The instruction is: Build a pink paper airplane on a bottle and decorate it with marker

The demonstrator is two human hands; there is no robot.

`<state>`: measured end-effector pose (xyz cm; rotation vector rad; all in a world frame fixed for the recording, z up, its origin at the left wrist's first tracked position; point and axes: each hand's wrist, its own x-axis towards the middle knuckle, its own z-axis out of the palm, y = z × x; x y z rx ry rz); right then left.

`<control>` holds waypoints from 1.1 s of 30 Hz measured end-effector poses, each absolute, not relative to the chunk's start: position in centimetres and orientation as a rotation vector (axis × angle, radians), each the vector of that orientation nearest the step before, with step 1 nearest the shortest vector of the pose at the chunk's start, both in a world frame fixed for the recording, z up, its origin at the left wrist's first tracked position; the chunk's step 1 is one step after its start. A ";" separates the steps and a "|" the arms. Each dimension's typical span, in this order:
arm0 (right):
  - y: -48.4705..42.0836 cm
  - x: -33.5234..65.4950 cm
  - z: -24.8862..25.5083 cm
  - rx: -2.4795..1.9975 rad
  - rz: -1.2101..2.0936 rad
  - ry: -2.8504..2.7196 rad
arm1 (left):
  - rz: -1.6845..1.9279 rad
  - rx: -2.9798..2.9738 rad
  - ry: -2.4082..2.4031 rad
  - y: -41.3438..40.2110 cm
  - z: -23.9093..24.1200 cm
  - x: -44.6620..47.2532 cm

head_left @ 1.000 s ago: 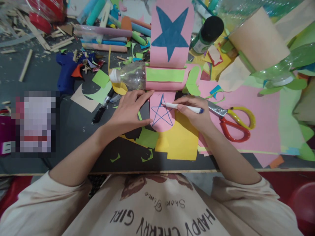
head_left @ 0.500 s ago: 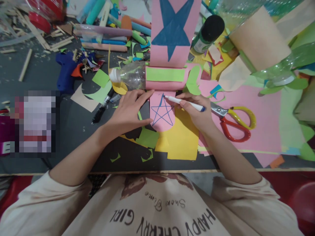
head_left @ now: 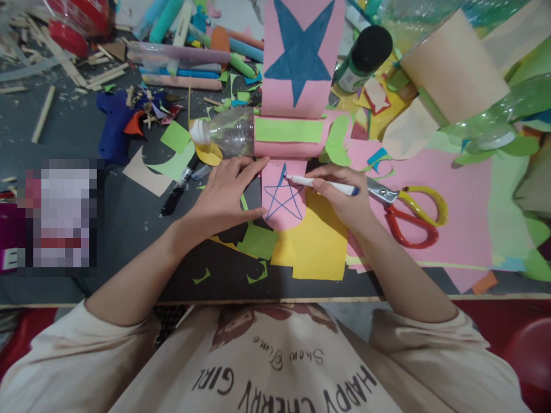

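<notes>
1. Paper scraps, markers and sticks clutter the dark desk all around me.
2. I judge the step in hand to be drawing: my right hand pinches a white pen, its tip at the upper right of a blue star outline.
3. My left hand lies flat, fingers spread, pressing the pink paper tab at its left edge.
4. Filling the outline would call for steady, short strokes.
5. That tab is rounded at its near end, lying over yellow paper, scissors to its right.
</notes>
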<state>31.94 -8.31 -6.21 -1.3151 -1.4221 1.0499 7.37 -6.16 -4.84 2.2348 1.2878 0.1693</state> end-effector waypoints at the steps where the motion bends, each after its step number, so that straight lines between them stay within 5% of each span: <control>1: -8.3 32.0 -6.3 -1.311 1.046 -1.412 | 0.164 2.234 1.285 -6.1 -4.8 7.4; 33: -8.3 32.0 -5.7 -1.261 1.124 -1.500 | 0.174 2.244 1.290 -6.3 -4.9 7.4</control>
